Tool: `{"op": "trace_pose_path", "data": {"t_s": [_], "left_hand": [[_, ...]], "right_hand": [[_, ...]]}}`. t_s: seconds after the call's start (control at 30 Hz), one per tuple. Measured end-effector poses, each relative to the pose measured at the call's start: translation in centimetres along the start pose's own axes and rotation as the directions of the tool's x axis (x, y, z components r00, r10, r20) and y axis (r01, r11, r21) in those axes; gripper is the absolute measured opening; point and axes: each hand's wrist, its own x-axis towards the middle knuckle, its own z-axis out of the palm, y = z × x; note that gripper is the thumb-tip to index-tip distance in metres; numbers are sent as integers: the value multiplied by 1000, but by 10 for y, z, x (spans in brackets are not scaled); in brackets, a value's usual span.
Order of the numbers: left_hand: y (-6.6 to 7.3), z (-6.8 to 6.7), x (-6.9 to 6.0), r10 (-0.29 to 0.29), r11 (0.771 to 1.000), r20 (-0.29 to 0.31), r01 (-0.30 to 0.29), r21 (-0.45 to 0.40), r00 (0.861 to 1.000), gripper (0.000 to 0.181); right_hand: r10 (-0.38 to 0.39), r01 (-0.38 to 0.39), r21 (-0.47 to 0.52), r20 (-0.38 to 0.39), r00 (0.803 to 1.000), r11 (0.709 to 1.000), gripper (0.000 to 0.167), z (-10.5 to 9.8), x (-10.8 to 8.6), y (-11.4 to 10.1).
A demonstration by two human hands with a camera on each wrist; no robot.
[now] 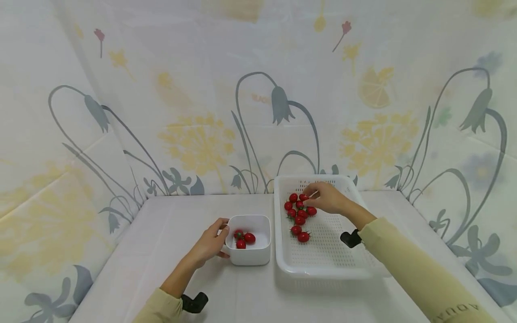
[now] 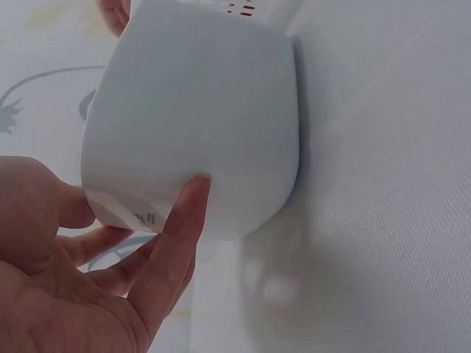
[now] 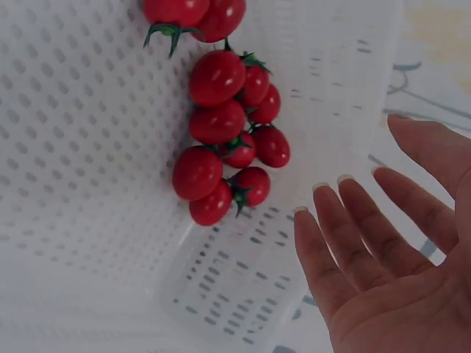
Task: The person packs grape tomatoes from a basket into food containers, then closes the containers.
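Observation:
My left hand (image 1: 209, 242) is at the left side of a small white square box (image 1: 250, 257). In the left wrist view its fairly straight, spread fingers (image 2: 171, 254) touch the outer wall of the box (image 2: 199, 110). Three red cherry tomatoes (image 1: 249, 238) lie inside. My right hand (image 1: 328, 198) reaches over a white perforated basket (image 1: 331, 255), beside a cluster of cherry tomatoes (image 1: 300, 220) with green stems. In the right wrist view the right hand (image 3: 397, 257) has extended fingers, apart from the tomatoes (image 3: 217, 121), and nothing in its palm.
Box and basket stand side by side on a white-covered table (image 1: 161, 233), with a narrow gap between them. Behind rises a flower-printed cloth (image 1: 202, 89). Black wrist mounts (image 1: 194, 303) sit at both cuffs.

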Motion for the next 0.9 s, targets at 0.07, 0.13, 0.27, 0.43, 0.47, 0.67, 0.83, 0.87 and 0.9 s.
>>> {"op": "trace_pose_path", "data": {"t_s": [0.07,0.13,0.27,0.43,0.47,0.67,0.83,0.87,0.9], "left_hand": [[0,-1,0,0,1000,-2,0,1,1000,34],[1,-1,0,-2,1000,-3,2,1,1000,34],[2,-2,0,-6,1000,-1,6,-2,1000,35],[3,-1,0,-8,1000,1,8,-2,1000,34],[3,-1,0,-9,1000,0,9,-1,1000,34],[2,-1,0,-12,1000,4,12,-9,1000,34],[1,-1,0,-9,1000,8,9,-16,1000,34],[1,-1,0,-8,1000,9,9,-16,1000,34],[1,-1,-1,-9,1000,8,9,-15,1000,34]], "right_hand": [[15,-15,7,5,1000,1000,30,1,2,6],[26,-26,1,12,1000,1000,30,3,5,13],[50,-49,-32,31,998,998,31,5,8,28],[84,-81,-55,61,995,995,31,9,10,46],[90,-87,-55,67,994,995,31,10,10,48],[124,-116,-72,108,986,991,30,16,13,54],[165,-155,-87,122,979,984,31,20,15,55],[176,-166,-86,118,977,982,30,21,15,55],[186,-177,-87,113,976,980,30,22,16,55]]}}
